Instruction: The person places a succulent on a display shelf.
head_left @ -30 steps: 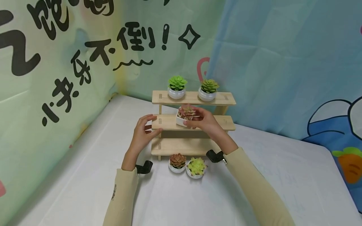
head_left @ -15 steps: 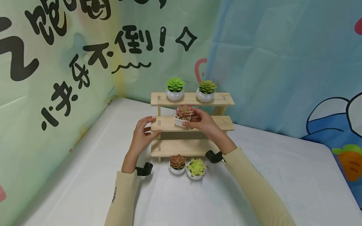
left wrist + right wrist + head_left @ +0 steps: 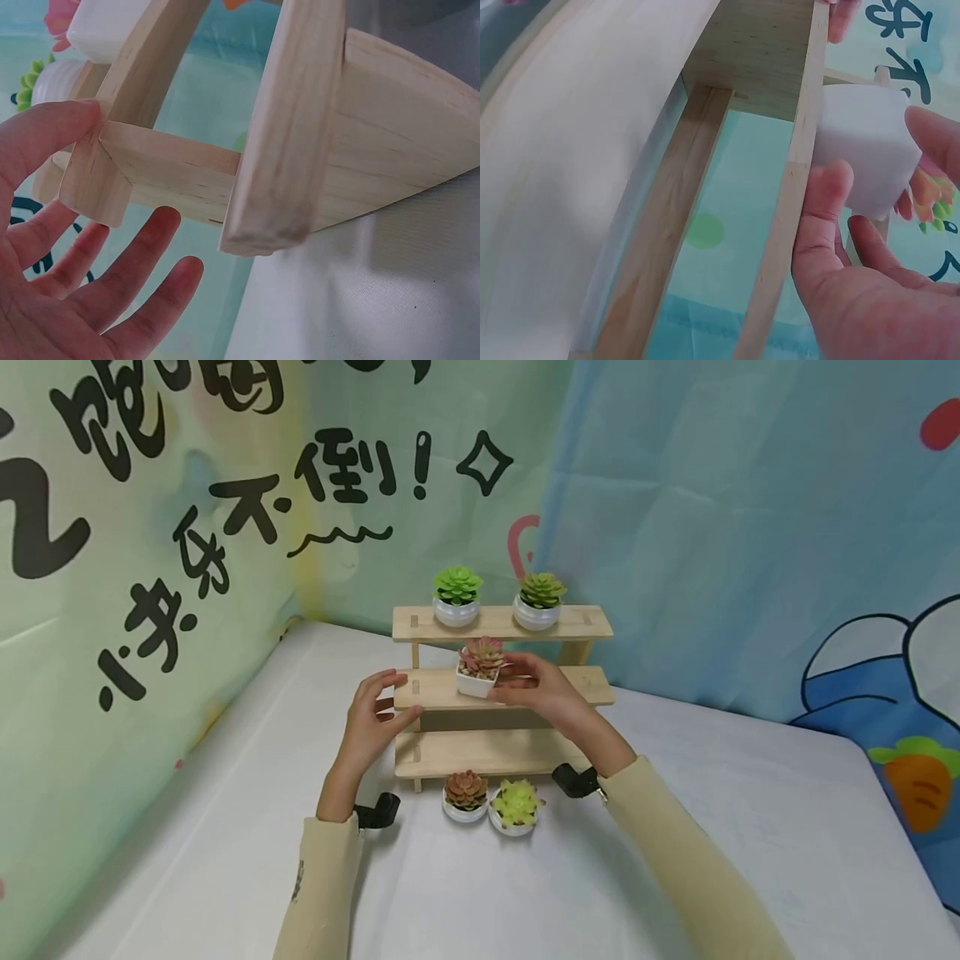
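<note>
Pot (image 3: 477,683) near shelf edge (image 3: 450,706), room leftward

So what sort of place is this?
Likely a staged tabletop set: a creased printed backdrop behind, a white tabletop below, and a wooden tiered stand holding small potted succulents.

Ahead of me hangs a pale green backdrop (image 3: 420,543) with black lettering (image 3: 345,466) and a four-pointed star (image 3: 485,463); to my right is a blue cloth (image 3: 697,568) — printed with an orange carrot (image 3: 922,792) and a red spot (image 3: 941,424) — behind the white table (image 3: 450,893).
</note>
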`<state>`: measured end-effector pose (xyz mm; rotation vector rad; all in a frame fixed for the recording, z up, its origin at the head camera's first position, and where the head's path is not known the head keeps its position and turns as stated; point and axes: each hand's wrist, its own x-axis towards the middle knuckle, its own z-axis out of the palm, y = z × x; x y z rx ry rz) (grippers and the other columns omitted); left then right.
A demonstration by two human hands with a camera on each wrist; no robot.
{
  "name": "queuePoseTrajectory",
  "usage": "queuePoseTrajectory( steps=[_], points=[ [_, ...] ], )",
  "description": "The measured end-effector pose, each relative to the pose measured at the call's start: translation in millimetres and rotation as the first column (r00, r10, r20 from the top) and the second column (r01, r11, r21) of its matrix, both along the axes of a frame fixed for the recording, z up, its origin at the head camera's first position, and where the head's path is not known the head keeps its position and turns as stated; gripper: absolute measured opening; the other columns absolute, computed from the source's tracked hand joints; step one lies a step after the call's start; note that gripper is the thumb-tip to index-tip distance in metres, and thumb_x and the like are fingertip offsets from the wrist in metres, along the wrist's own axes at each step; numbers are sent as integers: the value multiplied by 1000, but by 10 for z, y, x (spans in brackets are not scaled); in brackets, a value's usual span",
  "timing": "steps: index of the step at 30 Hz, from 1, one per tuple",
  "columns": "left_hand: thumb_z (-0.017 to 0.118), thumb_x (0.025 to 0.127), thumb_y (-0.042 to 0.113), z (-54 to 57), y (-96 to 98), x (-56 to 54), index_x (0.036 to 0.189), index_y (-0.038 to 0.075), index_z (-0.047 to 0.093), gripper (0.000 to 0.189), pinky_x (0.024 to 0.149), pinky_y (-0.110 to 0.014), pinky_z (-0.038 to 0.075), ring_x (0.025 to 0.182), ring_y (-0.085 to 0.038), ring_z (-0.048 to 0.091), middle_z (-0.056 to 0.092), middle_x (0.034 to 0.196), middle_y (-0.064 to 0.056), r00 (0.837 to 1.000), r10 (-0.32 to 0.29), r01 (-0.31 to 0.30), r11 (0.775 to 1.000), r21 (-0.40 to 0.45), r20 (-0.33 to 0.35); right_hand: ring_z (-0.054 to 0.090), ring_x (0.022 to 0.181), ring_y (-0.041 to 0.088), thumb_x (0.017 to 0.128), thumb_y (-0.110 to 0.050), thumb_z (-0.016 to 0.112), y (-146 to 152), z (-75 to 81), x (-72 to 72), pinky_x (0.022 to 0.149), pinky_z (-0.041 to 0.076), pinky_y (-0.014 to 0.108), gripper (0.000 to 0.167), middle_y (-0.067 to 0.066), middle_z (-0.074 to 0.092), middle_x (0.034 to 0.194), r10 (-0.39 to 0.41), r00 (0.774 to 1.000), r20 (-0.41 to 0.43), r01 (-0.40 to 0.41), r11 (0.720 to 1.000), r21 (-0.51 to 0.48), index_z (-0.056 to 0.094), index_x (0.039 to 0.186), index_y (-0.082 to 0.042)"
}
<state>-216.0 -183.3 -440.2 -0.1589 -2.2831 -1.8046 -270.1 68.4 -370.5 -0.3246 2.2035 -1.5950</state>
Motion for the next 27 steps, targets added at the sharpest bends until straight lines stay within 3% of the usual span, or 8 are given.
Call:
queuePoseTrajectory(
  steps=[6,11,16,27],
  points=[
    [74,88,8,1,7,-6,131,-4,54,49,96,-52,47,116,-43,55,35,147,-20,1000,6,-6,1000,-16,28,49,124,33,95,-10,63,111,8,99,98,48,45,64,21,42,143,13,1000,-15,-14,999,-36,30,150,-3],
    [73,88,8,1,3,-6,132,-4,53,49,97,-52,46,116,-43,54,34,147,-20,1000,2,-1,1000,-13,26,57,105,17,96,-11,60,187,-25,185,90,52,41,57,22,46,139,-11,1000,-21,10,999,-50,36,146,0],
    [73,88,8,0,0,-8,132,-3,53,50,98,-53,45,117,-43,53,34,148,-19,999,-2,2,1000,1,39,59,98,7,97,-10,59,286,-62,290,89,52,39,52,26,47,137,22,998,-51,-24,999,-45,39,143,3],
    [73,88,8,21,1,1,132,-4,53,50,97,-53,45,116,-43,54,34,148,-20,999,1,0,1000,-7,37,61,97,9,98,-5,56,465,-255,504,81,53,28,45,28,48,135,-5,1000,-27,3,997,-73,42,138,8]
  ],
)
